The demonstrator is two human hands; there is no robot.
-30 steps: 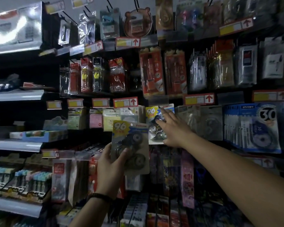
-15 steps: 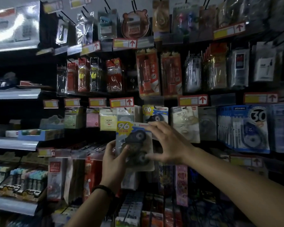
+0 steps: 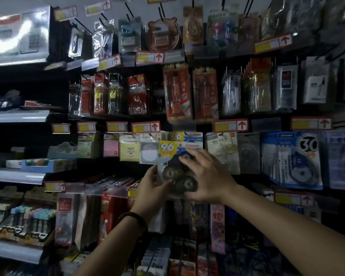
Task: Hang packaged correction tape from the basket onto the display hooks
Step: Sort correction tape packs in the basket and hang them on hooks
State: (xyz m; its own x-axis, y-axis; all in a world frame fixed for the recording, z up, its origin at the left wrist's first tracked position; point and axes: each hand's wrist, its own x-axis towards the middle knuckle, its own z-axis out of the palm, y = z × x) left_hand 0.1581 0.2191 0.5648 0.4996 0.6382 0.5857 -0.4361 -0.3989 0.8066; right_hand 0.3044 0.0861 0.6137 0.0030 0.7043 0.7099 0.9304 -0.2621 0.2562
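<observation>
held pack [image 3: 168, 148] hemmed by note packs [image 3: 129, 147] left, clear pack [image 3: 221, 149] right, price tag [image 3: 145, 126] above

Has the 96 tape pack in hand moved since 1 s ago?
Yes: up and right. The held 96 pack now overlaps the bottom of the hung 96 pack; earlier it sat lower left of it.
</observation>
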